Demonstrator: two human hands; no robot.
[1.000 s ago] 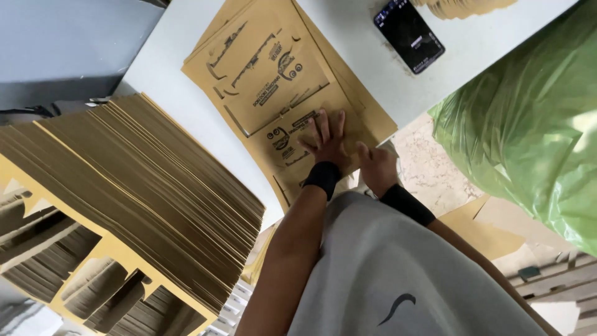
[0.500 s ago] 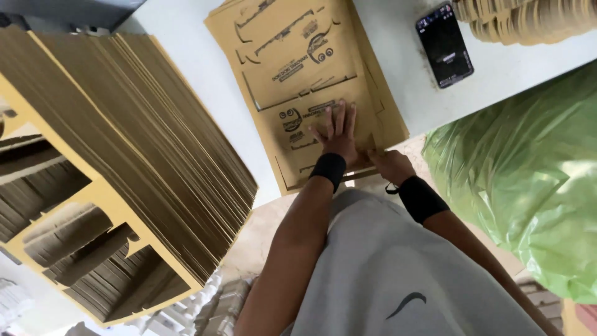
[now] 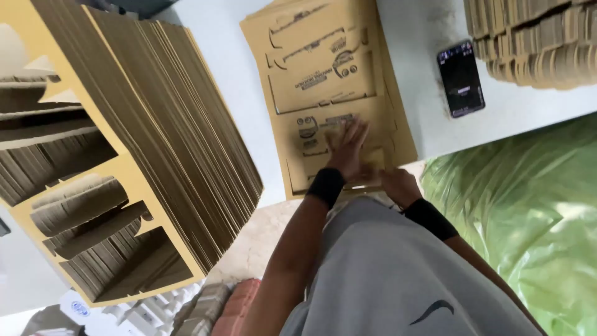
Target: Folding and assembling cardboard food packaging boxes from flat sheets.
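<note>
While the left hand (image 3: 345, 146) presses flat, fingers spread, on the cardboard blank (image 3: 329, 93) and the right hand (image 3: 398, 185) curls at its near edge, grip unclear, the blank could slide off the worktop (image 3: 423, 68) edge.

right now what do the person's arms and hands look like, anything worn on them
Both forearms are bare, with no sleeves reaching them and no gloves. The left hand has a black wristband snug around the wrist. The right hand has a wider black wristband, more like a short cuff. No rings or watch are visible; the left hand's fingers are motion-blurred. A grey shirt covers the torso.
</note>
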